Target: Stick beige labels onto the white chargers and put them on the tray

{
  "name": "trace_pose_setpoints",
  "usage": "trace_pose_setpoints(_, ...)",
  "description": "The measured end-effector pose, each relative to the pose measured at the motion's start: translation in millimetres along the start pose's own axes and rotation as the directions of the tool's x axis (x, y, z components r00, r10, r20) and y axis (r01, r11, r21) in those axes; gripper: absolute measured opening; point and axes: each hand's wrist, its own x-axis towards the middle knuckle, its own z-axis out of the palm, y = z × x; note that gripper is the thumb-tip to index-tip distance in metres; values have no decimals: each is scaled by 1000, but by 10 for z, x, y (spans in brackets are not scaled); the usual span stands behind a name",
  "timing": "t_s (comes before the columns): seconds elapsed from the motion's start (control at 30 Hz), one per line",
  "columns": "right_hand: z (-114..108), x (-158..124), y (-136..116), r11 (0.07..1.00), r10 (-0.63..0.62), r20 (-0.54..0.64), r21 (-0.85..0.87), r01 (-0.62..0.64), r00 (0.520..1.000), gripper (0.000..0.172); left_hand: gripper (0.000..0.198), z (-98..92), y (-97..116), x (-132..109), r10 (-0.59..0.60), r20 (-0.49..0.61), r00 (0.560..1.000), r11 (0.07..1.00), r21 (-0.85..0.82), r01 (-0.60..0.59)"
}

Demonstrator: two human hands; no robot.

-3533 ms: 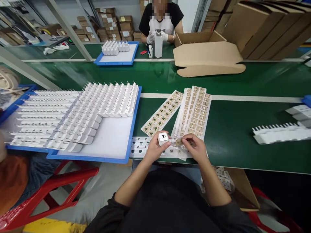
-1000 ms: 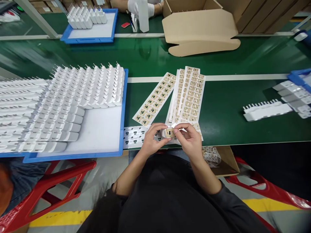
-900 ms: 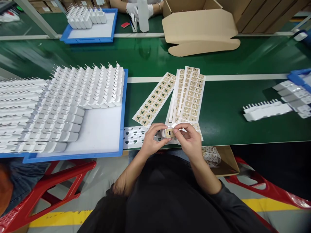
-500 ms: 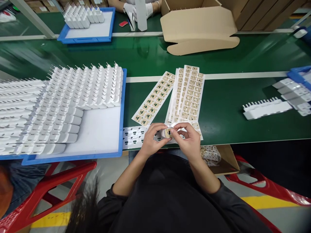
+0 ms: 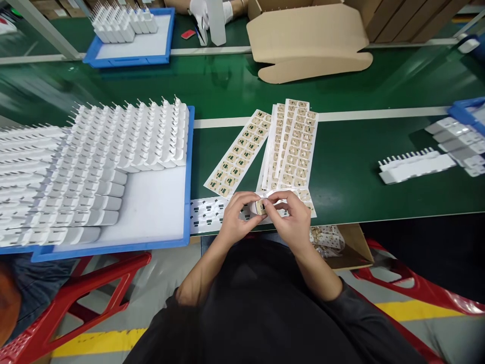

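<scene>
My left hand (image 5: 239, 218) pinches a small white plug adapter (image 5: 259, 207) by its side, near the table's front edge. A tan sticker with a dark window shows on the adapter's upward face. My right hand (image 5: 292, 218) is closed at the other side, its thumb pressed on the sticker face and its fingers curled behind. Under and beside the hands lie a mostly peeled white backing sheet (image 5: 207, 214) and a sheet of tan stickers (image 5: 306, 197). Beyond them are another sticker sheet (image 5: 238, 154) and a fanned stack of sticker sheets (image 5: 297, 144).
Rows of white adapters with upright pins (image 5: 151, 136) fill much of a blue-rimmed tray (image 5: 188, 202) on the left. More adapters (image 5: 417, 166) lie at right. Across the table are a smaller blue tray (image 5: 129, 61), a cardboard box (image 5: 308, 40) and a co-worker's gloved hands (image 5: 200, 11).
My right thumb has shifted slightly left over the sticker face, and the adapter appears a little turned. The whole view has moved slightly; both hands keep their hold.
</scene>
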Motion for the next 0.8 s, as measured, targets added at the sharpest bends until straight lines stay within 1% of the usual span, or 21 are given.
trace_pose_setpoints(0.1, 3, 10, 4, 990, -92, 6, -111, 92, 996, 1, 33, 0, 10, 6, 3, -1, 1000, 1000, 12, -3)
trace_pose_setpoints(0.17, -1, 25, 19, 986, -81, 4, -146, 81, 997, 4, 33, 1, 14, 6, -2, -8, 1000, 1000, 19, 2)
trace_pose_setpoints(0.23, -10, 45, 52, 995, 5, 14, -95, -4, 1000, 12, 34, 4, 10, -1, -8, -24, 1000, 1000, 21, 9)
trace_pose_setpoints(0.3, -22, 59, 105, 988, 136, 87, 60, -142, 987, 17, 36, 9, -8, -19, -4, -35, 999, 1000, 10, 4)
trace_pose_setpoints(0.33, -28, 62, 136, 962, 197, 151, 161, -221, 969, 20, 38, 11, -23, -31, -1, -39, 999, 1000, -1, 0)
trace_pose_setpoints(0.4, -36, 55, 196, 868, 279, 281, 336, -367, 918, 23, 40, 16, -59, -58, -11, -49, 999, 1000, -29, 9)
trace_pose_setpoints(0.47, -33, 30, 239, 791, 301, 354, 426, -439, 886, 27, 40, 21, -94, -82, -38, -50, 998, 997, -62, 35)
trace_pose_setpoints(0.5, -25, 13, 250, 778, 300, 369, 439, -449, 880, 31, 40, 24, -107, -90, -51, -48, 998, 996, -76, 47)
trace_pose_setpoints(0.57, 7, -25, 253, 784, 295, 371, 433, -445, 881, 38, 38, 29, -116, -94, -63, -40, 997, 994, -90, 59)
trace_pose_setpoints(0.63, 64, -55, 237, 800, 304, 347, 412, -436, 887, 43, 34, 37, -103, -82, -43, -48, 998, 997, -67, 40)
trace_pose_setpoints(0.8, 249, -62, 164, 831, 349, 161, 402, -385, 923, 32, 28, 55, -41, -32, 66, -58, 996, 996, 63, -63)
